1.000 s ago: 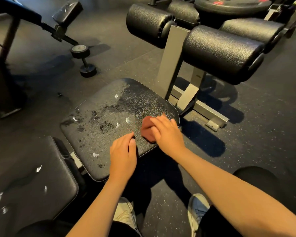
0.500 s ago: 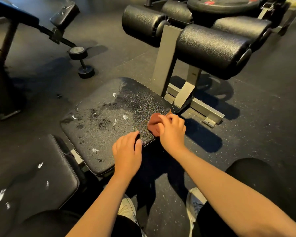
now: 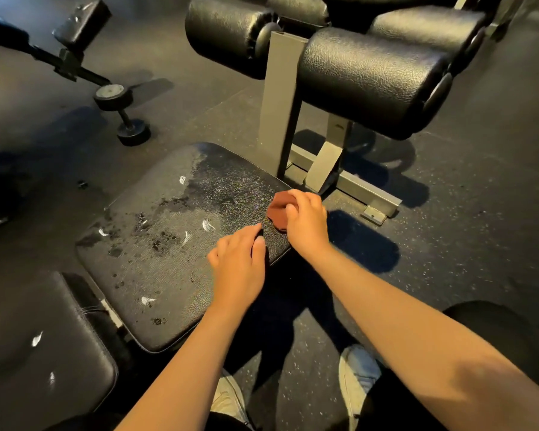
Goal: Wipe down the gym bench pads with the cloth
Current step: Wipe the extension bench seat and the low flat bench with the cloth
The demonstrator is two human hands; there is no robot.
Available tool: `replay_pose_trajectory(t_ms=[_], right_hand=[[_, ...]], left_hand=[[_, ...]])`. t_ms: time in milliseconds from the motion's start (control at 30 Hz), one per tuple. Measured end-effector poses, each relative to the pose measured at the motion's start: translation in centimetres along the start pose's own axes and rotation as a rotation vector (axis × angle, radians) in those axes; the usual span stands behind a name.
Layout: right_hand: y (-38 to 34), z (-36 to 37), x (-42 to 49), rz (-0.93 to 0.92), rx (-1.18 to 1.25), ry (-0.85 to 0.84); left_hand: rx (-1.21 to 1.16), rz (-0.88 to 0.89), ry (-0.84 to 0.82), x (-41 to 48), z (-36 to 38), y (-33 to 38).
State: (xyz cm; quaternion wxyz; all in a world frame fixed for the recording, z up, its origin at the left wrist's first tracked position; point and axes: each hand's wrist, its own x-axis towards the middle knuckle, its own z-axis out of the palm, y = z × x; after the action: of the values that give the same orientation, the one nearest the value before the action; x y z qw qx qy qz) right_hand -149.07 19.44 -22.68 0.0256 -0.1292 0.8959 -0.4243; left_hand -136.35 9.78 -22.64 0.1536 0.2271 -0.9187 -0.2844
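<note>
White smears (image 3: 208, 226) are seen on the back pad (image 3: 44, 353), cut off at left, and on the seat pad (image 3: 156, 269), whose long axis runs near-left to far-right. The left grip (image 3: 238, 269) is laid flat and empty on its near edge; the cloth (image 3: 277, 209), bunched at the right corner, is clutched by the right grip (image 3: 307, 223), largely hidden, smears lying leftward.

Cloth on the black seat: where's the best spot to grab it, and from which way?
Probably grab the cloth by its bunched-up top, coming from above. It lies crumpled on the seat pad near its right edge, so the right hand curls over it easily.
</note>
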Motion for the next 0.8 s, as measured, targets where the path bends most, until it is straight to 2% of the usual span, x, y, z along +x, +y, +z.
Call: replay_pose_trajectory(t_ms=[233, 367, 500, 633, 800], right_hand=[[1.9, 0.9, -5.1, -0.065, 0.083, 0.048], [1.9, 0.7, -0.3, -0.033, 0.019, 0.002], [0.3, 1.0, 3.7, -0.085, -0.137, -0.018], [0.3, 0.4, 0.8, -0.128, -0.183, -0.016], [0.6, 0.7, -4.3, -0.048, -0.159, 0.010]], left_hand=[[0.000, 0.025, 0.045, 2.8, 1.6, 1.2], [0.020, 0.035, 0.070, 2.6, 2.1, 0.9], [0.007, 0.011, 0.074, 2.8, 2.1, 0.8], [0.011, 0.003, 0.086, 2.8, 2.1, 0.9], [0.020, 0.022, 0.095, 2.5, 2.1, 1.2]])
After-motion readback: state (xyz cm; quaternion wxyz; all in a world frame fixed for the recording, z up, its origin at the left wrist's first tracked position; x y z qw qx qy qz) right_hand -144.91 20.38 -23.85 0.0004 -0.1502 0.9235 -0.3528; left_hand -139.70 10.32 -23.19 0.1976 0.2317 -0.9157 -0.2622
